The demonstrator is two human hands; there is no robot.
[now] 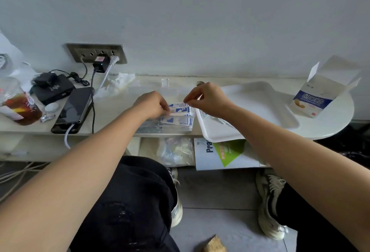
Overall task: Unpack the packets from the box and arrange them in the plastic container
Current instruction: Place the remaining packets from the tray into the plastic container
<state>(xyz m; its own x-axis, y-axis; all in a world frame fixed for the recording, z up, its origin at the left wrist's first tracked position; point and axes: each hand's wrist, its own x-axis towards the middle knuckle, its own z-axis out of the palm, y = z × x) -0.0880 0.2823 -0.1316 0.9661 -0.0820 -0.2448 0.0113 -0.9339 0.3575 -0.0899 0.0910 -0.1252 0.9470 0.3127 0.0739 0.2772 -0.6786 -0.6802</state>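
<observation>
A clear plastic container (190,126) sits at the table's front edge, holding several white-and-blue packets (180,120) stacked flat. My left hand (152,104) hovers over its left side and pinches the top packet (179,109) at its left end. My right hand (208,99) pinches the same packet's right corner with thumb and forefinger. The opened white-and-blue box (318,93) stands at the far right of the table with its flaps up.
A white tray (260,107) lies right of the container, overhanging the table edge. At the left are a phone (74,109) on a cable, a black device (54,89), a bottle (18,103) and a wall socket (96,53). Below the table lie papers and a bag.
</observation>
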